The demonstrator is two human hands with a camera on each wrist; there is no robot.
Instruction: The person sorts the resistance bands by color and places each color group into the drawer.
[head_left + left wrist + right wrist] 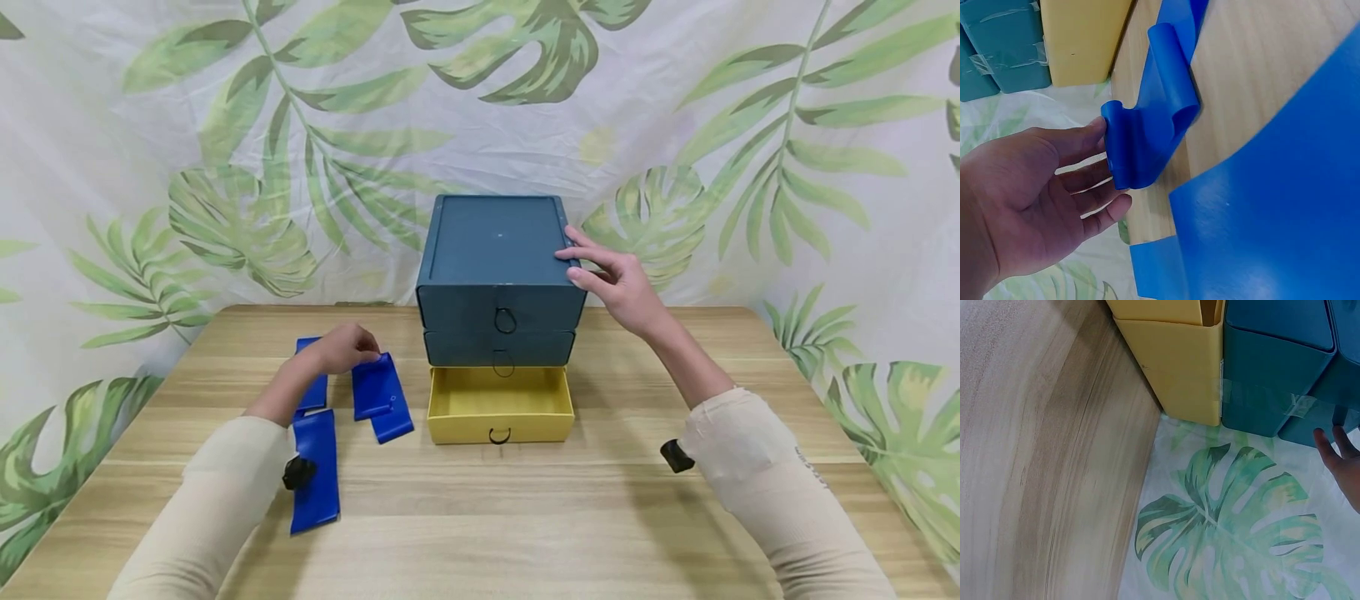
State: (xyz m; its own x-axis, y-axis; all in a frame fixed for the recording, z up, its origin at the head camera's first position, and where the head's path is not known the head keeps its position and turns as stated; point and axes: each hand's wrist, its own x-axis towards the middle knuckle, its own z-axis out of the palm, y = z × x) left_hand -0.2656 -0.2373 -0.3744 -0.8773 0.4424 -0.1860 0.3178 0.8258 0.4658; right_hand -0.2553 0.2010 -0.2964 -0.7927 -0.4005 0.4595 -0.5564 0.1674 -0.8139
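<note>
Blue strip in left hand, beside a three-tier drawer unit

Item 1: blue strip [375, 385], smooth-surfaced, far end rolled over, a curled fold partway along. Location: on the bench [525, 517], left of the drawer unit, near it but apart.

Item 2: left hand [345, 348], pinching the rolled end of the strip, thumb on one side and fingers on the other.

Item 3: second blue strip [317, 467], flat on the bench, nearer the person, lengthwise toward the left sleeve [225, 483]. Third blue strip [317, 393], just beyond the second, partly hidden by the left forearm.

Item 4: drawer unit [497, 242], upright, of three stacked tiers: two dark teal above, one yellow below. Both teal drawer fronts sit closed; the yellow drawer [501, 427] stands pulled out toward the person. Each front bears a black ring pull. Clear tape [1300, 405] crosses the teal side joint.

Item 5: right hand [622, 287], unclenched and grasping nothing, fingers extended, fingertips touching the top of the drawer unit at its right edge.

Item 6: pale sleeves, a black device at each wrist. Backdrop: white cloth [360, 192], green leaf print, behind the bench.
</note>
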